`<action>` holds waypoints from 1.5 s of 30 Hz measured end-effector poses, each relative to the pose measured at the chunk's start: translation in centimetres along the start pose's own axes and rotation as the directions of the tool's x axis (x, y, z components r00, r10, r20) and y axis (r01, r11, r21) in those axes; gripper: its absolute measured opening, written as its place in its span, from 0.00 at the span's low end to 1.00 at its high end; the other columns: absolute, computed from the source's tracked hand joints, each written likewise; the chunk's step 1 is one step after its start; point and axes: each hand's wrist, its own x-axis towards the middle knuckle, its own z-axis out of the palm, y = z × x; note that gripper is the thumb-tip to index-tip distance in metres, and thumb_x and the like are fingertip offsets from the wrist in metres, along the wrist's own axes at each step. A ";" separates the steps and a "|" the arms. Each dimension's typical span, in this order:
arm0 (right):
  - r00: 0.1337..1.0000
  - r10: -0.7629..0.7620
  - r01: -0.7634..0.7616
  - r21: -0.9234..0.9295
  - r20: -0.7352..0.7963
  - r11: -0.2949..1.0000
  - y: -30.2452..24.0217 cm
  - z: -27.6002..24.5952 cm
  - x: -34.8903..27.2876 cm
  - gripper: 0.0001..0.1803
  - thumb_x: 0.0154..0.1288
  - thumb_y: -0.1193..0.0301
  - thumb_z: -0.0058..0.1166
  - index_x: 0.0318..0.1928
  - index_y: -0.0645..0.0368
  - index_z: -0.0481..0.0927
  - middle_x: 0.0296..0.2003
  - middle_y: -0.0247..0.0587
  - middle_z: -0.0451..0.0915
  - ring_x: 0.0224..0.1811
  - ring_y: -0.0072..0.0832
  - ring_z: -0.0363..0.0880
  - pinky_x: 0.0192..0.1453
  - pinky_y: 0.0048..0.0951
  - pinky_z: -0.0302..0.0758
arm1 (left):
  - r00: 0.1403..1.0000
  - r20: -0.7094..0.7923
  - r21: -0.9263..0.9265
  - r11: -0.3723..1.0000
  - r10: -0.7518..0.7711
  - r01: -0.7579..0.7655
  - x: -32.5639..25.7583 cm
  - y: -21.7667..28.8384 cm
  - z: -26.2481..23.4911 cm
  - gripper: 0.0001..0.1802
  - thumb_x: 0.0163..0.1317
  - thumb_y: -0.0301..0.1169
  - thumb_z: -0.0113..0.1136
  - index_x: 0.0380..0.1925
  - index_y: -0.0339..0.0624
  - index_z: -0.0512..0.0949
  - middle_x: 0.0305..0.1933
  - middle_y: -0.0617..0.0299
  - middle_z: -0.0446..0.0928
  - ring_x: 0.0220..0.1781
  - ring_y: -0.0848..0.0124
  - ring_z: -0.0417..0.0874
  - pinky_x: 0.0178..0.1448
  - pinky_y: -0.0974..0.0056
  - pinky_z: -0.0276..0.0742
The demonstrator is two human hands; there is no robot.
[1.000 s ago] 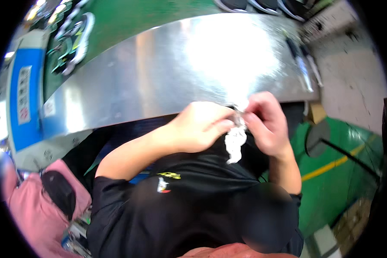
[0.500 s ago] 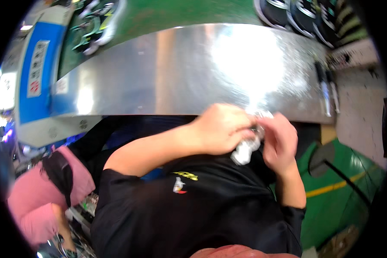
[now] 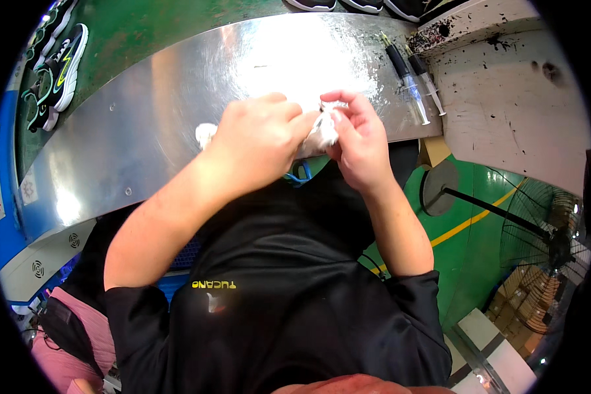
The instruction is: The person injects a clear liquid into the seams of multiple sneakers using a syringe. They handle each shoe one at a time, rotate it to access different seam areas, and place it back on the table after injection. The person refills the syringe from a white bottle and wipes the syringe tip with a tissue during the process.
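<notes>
Over the near edge of the shiny metal table (image 3: pixel 177 105), my two hands are close together around a white crumpled wad (image 3: pixel 323 134), cloth or tissue. My right hand (image 3: pixel 361 148) pinches it between thumb and fingers. My left hand (image 3: pixel 259 141) is closed against its left side, knuckles up; most of its fingertips are hidden. Beside the left wrist, another white crumpled piece (image 3: pixel 205 134) shows at the table's surface. Whether it joins the wad behind the hand, I cannot tell.
Two syringe-like tools (image 3: pixel 407 79) lie at the table's right, by a stained pale panel (image 3: pixel 499 98). Black sneakers with white soles (image 3: pixel 69 69) stand at far left, more at the top. A floor fan (image 3: pixel 551 236) is at right, a person in pink (image 3: pixel 79 335) at lower left.
Both hands have moved up and left, from in front of my shirt to the table's near edge, with the white wad between them. The view has shifted, bringing the fan into sight.
</notes>
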 end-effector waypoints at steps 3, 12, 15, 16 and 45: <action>0.996 -0.076 0.080 0.102 -0.040 0.992 -0.6 -0.7 1.9 0.15 0.69 0.77 0.43 0.55 0.63 0.67 0.31 0.34 0.77 0.22 0.12 0.66 0.24 0.14 0.63 | 0.999 -0.025 0.057 0.998 0.039 -0.038 1.6 -0.8 0.4 0.13 0.43 0.29 0.61 0.34 0.47 0.78 0.26 0.65 0.76 0.32 0.65 0.79 0.33 0.62 0.77; 0.862 -0.465 0.329 -0.920 0.200 0.214 -11.9 -8.2 3.6 0.23 0.65 0.76 0.53 0.60 0.50 0.68 0.22 0.31 0.69 0.23 0.18 0.67 0.28 0.21 0.67 | 0.970 -0.152 -0.331 0.934 -0.192 0.133 -2.1 -2.3 -3.0 0.16 0.52 0.24 0.63 0.44 0.36 0.78 0.30 0.53 0.76 0.28 0.61 0.76 0.35 0.64 0.73; 0.879 -0.343 0.291 -0.943 0.331 -0.164 -13.8 -9.7 5.5 0.27 0.60 0.74 0.57 0.60 0.47 0.68 0.24 0.43 0.72 0.24 0.37 0.71 0.33 0.32 0.72 | 0.946 -0.107 -0.371 0.895 -0.306 0.248 -5.6 -3.7 -5.0 0.16 0.54 0.24 0.62 0.44 0.33 0.77 0.29 0.56 0.74 0.25 0.68 0.74 0.32 0.69 0.70; 0.878 -0.309 0.296 -0.923 0.364 -0.247 -13.9 -10.1 6.0 0.28 0.59 0.73 0.58 0.60 0.48 0.68 0.25 0.45 0.73 0.25 0.39 0.72 0.34 0.34 0.73 | 0.935 -0.102 -0.378 0.883 -0.339 0.279 -6.4 -3.9 -5.4 0.15 0.55 0.24 0.62 0.44 0.32 0.77 0.28 0.57 0.73 0.24 0.71 0.73 0.31 0.70 0.69; 0.563 -0.472 0.795 -0.600 0.679 0.085 -5.1 7.5 3.5 0.09 0.47 0.79 0.62 0.31 0.60 0.76 0.26 0.39 0.76 0.28 0.35 0.75 0.33 0.31 0.67 | 0.924 -0.201 -0.431 0.876 -0.326 0.216 -8.4 -2.7 -6.5 0.14 0.54 0.26 0.62 0.41 0.32 0.79 0.25 0.55 0.74 0.27 0.61 0.74 0.34 0.63 0.70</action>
